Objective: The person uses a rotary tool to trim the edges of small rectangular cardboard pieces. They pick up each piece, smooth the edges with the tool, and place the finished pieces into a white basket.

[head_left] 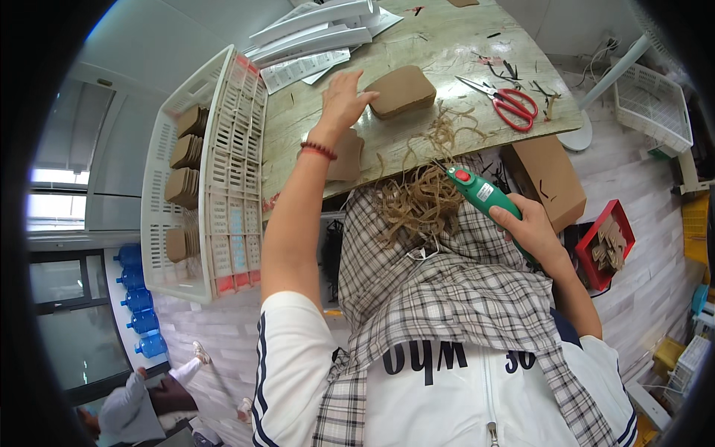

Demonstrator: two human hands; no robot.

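The checked apron (447,298) is covering the person's lap. A messy pile of thin brown strips (421,201) is sitting on it, close to the near edge of the bench (439,45). Some strips are curling up onto the bench.

On the right, the right hand (530,229) is holding a green tool (482,192) with a red button on top. Its fingers are wrapping around the handle, and the tip is pointing far and left, over the strips. Farther right, a red tray (590,262) is holding small brown pieces (609,246), and a brown box (555,179) is standing beside the bench.

On the left, a white crate (225,186) is holding bundles of brown cards (184,186) in a row.

Near the bench edge, a brown piece (346,160) is lying partly under the left arm. A bit farther, the left hand (345,98) is spreading its fingers wide and holding nothing. Its thumb is pointing at the left side of a brown stack (402,91); I cannot tell if they are touching.

To the right of the stack, red-handled scissors (512,108) are lying with their blades pointing far and left. At the far left, white papers (313,37) are lying in a loose heap.
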